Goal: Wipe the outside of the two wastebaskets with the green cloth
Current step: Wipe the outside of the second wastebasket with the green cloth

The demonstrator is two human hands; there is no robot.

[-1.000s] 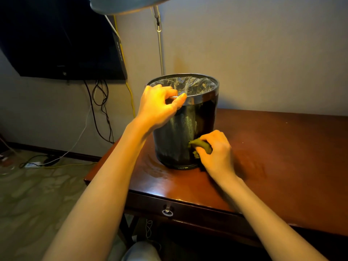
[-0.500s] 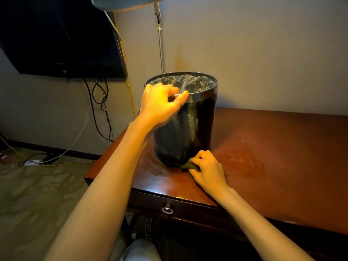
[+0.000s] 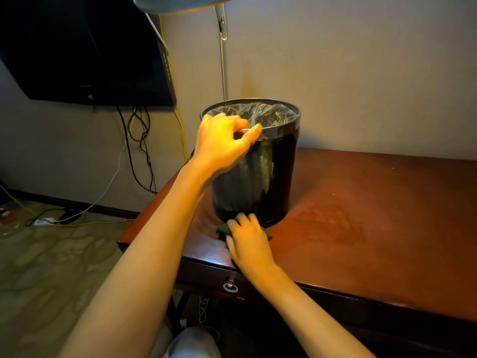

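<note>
A black round wastebasket with a metal rim and a clear plastic liner stands upright on the left part of a brown wooden table. My left hand grips its near rim, thumb outside and fingers over the edge. My right hand holds the green cloth low against the foot of the basket, down at the tabletop. Most of the cloth is hidden under that hand. Only one wastebasket is in view.
A dark screen hangs on the wall at upper left, with cables trailing to the carpet. A lamp shade and its thin pole stand behind the basket. A drawer pull sits in the table's front.
My right hand has slid the cloth down the basket's side to its foot and a little to the left along the base. The left hand keeps its hold on the rim.
</note>
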